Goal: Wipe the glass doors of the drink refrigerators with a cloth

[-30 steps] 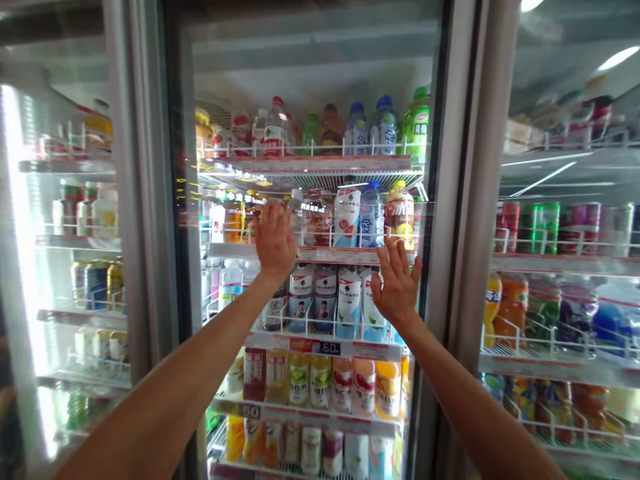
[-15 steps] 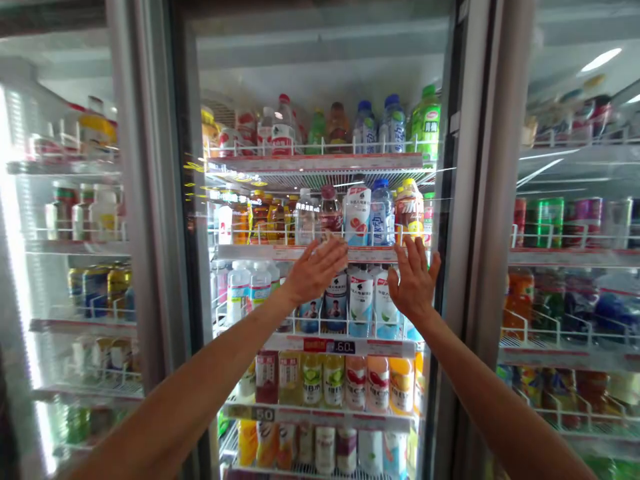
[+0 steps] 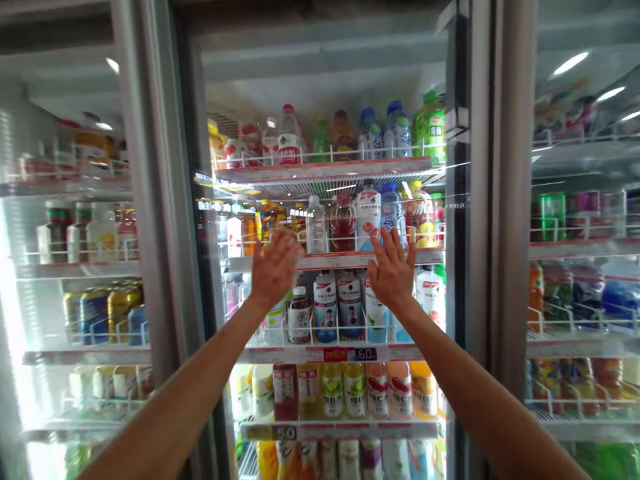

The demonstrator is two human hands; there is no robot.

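Both arms stretch out in front of a glass-fronted drinks fridge (image 3: 325, 40). My left hand (image 3: 275, 267), slightly blurred, is raised with its fingers extended and nothing in it. To its right my right hand (image 3: 393, 270) is held up, fingers spread, also holding nothing. Behind the hands run the shelf edge (image 3: 335, 260) and rows of bottles, among them a dark red drink bottle (image 3: 343, 223) and a blue-capped bottle (image 3: 393, 207). Reflections show on the pane; I cannot tell whether either hand touches it. Each hand hides some bottles behind it.
Thick metal door frames stand at the left (image 3: 165, 200) and right (image 3: 507, 200). Beyond them, neighbouring fridge sections hold cans (image 3: 95, 313) and coloured bottles (image 3: 575, 293). A price label (image 3: 365, 354) sits on a lower shelf edge, above a row of juice-like bottles (image 3: 355, 392).
My left hand has moved left, its fingers turning from rightward to upward. My right hand has shifted a little left. The gap between the hands is wider, and the camera view has shifted slightly.
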